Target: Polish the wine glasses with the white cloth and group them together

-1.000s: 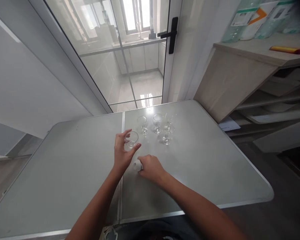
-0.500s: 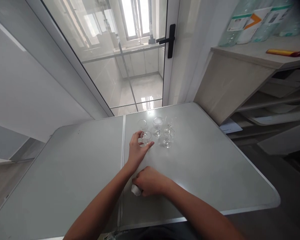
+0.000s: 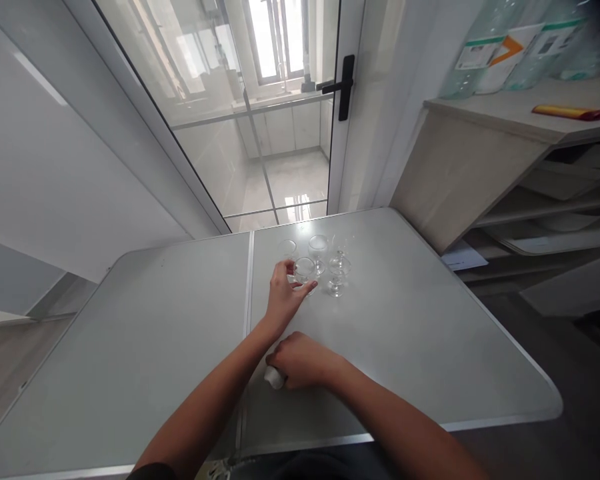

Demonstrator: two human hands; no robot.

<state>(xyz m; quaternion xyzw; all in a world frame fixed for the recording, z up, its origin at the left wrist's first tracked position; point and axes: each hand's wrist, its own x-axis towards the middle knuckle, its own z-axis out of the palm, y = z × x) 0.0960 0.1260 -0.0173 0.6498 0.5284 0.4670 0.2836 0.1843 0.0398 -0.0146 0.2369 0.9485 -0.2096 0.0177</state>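
Observation:
My left hand [image 3: 289, 288] curls around a small clear stemmed glass [image 3: 305, 268], thumb on its near side and fingers on its far side. The glass stands upright at the table's middle, though its foot is hard to make out. Closer to me, my right hand [image 3: 300, 360] is closed on a crumpled white cloth [image 3: 274, 378], most of it hidden in the fist. Past the left hand stand more clear stemmed glasses: one at the back left [image 3: 289, 249], one at the back middle [image 3: 319, 248], and one at the front right [image 3: 337, 280], with another behind it [image 3: 341, 250].
The grey-green table [image 3: 410, 320] has a metal seam [image 3: 249, 287] running front to back and a metal rim. Behind it is a glass door with a black handle [image 3: 346, 87]. At right, a wooden shelf unit [image 3: 460, 160] holds large plastic bottles [image 3: 480, 63] and a yellow-red packet [image 3: 570, 112].
My left hand has moved the glass a little to the right, nearer the other glasses. My right hand stays almost in place with the cloth. The whole view has shifted slightly.

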